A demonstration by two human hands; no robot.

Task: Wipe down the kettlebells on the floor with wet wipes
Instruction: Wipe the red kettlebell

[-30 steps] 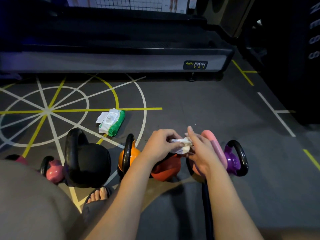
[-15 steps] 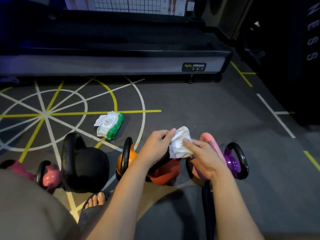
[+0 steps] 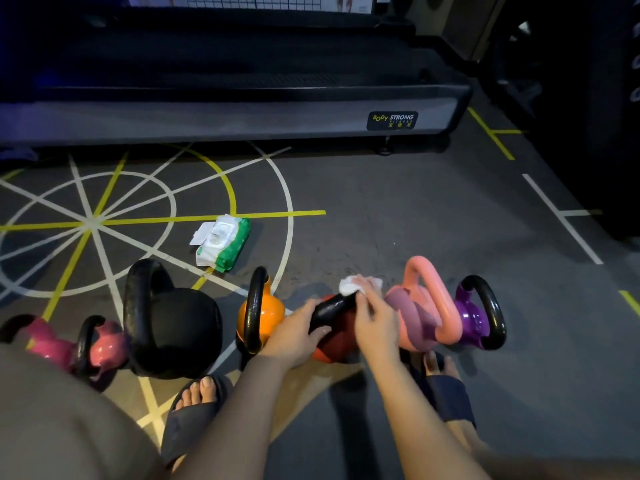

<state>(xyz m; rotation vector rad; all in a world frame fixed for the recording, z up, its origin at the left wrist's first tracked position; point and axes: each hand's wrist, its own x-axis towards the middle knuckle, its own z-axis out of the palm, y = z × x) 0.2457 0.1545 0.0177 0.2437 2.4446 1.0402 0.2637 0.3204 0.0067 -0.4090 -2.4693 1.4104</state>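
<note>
My left hand [image 3: 294, 336] gripped the round red kettlebell's [image 3: 334, 348] black handle; my right hand [image 3: 377, 323] clutched a white wet wipe [image 3: 349, 288] there; hard rubbing might topple it.

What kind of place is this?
Most likely a gym: a row of kettlebells on the floor, painted training lines, and what looks like a treadmill labelled Body Strong.

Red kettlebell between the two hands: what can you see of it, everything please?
The red kettlebell has a rounded, glossy red-orange body and a thick black handle. It sits on the grey floor between an orange kettlebell and a pink kettlebell. The left hand grips the handle; the right hand holds a white wipe against the handle's far end. Hands hide much of the body.
</note>
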